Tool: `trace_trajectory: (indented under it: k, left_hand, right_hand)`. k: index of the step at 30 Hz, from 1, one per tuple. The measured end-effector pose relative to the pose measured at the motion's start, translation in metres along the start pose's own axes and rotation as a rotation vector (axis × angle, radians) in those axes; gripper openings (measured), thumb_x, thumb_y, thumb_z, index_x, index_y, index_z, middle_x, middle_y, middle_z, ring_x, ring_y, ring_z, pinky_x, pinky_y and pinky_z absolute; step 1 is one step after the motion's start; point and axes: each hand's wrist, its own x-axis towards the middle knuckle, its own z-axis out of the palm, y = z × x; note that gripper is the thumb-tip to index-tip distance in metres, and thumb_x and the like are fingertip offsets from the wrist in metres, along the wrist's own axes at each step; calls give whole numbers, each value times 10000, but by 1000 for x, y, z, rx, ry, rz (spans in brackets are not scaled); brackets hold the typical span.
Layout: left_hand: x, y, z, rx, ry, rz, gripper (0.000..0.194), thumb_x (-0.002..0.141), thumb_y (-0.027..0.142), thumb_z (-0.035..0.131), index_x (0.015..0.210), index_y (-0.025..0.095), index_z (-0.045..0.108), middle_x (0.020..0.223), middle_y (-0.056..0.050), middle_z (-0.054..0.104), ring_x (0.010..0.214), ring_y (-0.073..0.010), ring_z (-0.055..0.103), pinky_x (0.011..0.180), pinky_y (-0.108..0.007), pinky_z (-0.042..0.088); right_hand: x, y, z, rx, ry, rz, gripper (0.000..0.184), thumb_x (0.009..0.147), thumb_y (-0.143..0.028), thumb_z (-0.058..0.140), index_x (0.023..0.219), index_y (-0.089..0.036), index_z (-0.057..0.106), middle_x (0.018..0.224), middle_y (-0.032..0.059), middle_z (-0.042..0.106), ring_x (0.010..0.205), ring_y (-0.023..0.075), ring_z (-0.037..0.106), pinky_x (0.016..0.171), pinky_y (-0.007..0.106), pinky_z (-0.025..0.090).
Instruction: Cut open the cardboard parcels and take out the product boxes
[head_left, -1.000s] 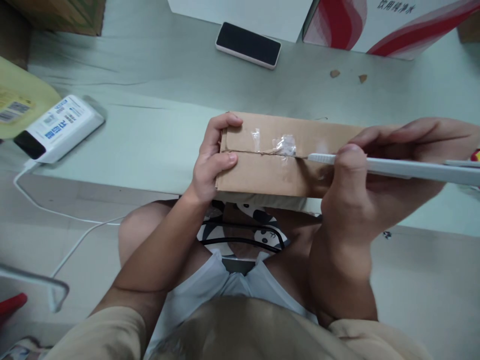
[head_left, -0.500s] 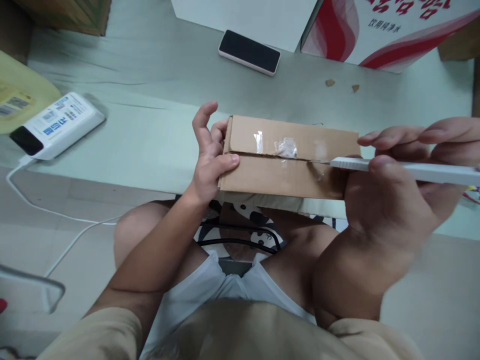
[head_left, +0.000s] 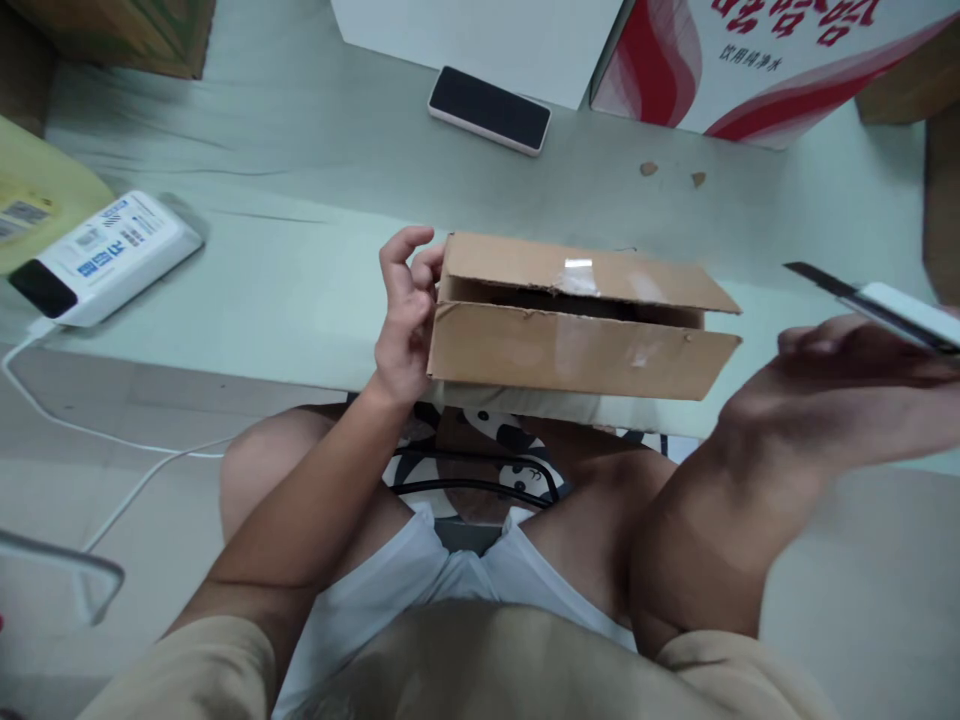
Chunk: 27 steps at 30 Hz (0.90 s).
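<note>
A small brown cardboard box (head_left: 570,350) lies near the front edge of the table, its two top flaps parted along the middle. Through the dark gap its contents cannot be made out. Bits of clear tape cling to both flaps. My left hand (head_left: 409,320) grips the box's left end, with the fingertips partly hidden behind it. To the right, apart from the box, my right hand (head_left: 847,390) is closed around a white utility knife (head_left: 907,315). The knife's dark blade is out and points up and left.
Behind the box lies a dark-topped slim device (head_left: 490,108), before a white box (head_left: 480,40) and a red-and-white carton (head_left: 690,70). Two small brown scraps (head_left: 649,169) lie nearby. A white power bank (head_left: 109,260) with a cable and a yellowish jug (head_left: 45,190) stand left.
My right hand has drawn the knife away from the seam, rightward and up. The box's flaps have come apart, leaving a gap. My left hand still holds the left end, its thumb shifted.
</note>
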Motion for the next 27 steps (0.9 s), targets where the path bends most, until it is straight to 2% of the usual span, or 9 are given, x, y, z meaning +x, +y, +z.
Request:
trace_trajectory:
  k: [2,3,7,10,14,17,20,24,27]
  left_hand:
    - [1,0,-3,37,-6,3,525,859,625,678,1305,410,501,1111,14,639,1135,-246,656,983,-436,532]
    - [2,1,-6,54,-5,33,536,841,616,716,1290,401,518,1148,20,647,1149,-238,652,977,-421,531]
    - [13,9,-15,176,59,158,428,809,591,808,1033,273,631,1187,-24,689,1131,-237,654,969,-412,516]
    - [22,22,-21,278,121,146,387,852,560,784,806,222,600,1115,-43,702,1129,-269,658,1018,-476,489]
    - [31,40,-40,342,145,130,404,800,575,806,734,216,634,1060,-38,726,1104,-324,658,1049,-560,456]
    - [34,50,-54,367,146,137,411,774,583,804,675,205,677,1012,-63,741,1119,-366,644,1073,-590,437]
    - [31,55,-58,343,136,141,451,841,616,711,660,203,728,1105,-81,748,1139,-376,637,1108,-602,418]
    - [27,58,-55,323,-26,57,524,863,691,624,763,208,800,1398,-51,664,1282,-394,561,1207,-595,369]
    - [26,58,-54,323,-157,-10,590,827,769,573,749,224,784,1518,-34,572,1384,-421,474,1281,-599,296]
  right_hand:
    - [4,14,4,126,164,-20,463,1008,-677,273,868,-266,435,645,-68,209,427,78,246,377,229,213]
    - [4,22,7,137,156,-30,391,999,-628,368,875,-265,442,619,-78,229,427,81,270,381,225,232]
    - [-11,40,16,-28,-148,-130,253,910,-476,616,885,-252,502,765,-16,500,627,119,530,543,267,442]
    - [-31,41,19,-91,-242,-186,299,980,-536,538,887,-257,486,749,-22,431,586,119,469,547,269,413]
    - [-51,36,23,-152,-388,-249,338,1040,-595,393,1005,-273,490,764,-25,442,592,127,495,562,267,420]
    - [-44,41,21,-163,-468,-250,307,1027,-562,423,1087,-272,504,901,16,582,737,158,628,656,304,506]
    - [-20,62,14,-416,-484,-166,301,972,-419,507,1230,-265,492,1099,74,664,933,209,691,805,376,562]
    - [2,99,5,-813,-589,-101,470,857,-274,572,1324,-232,541,1162,116,677,1017,271,664,915,466,540]
    - [-1,108,6,-872,-670,-127,445,863,-282,572,1302,-224,608,1141,140,659,1069,303,638,927,488,525]
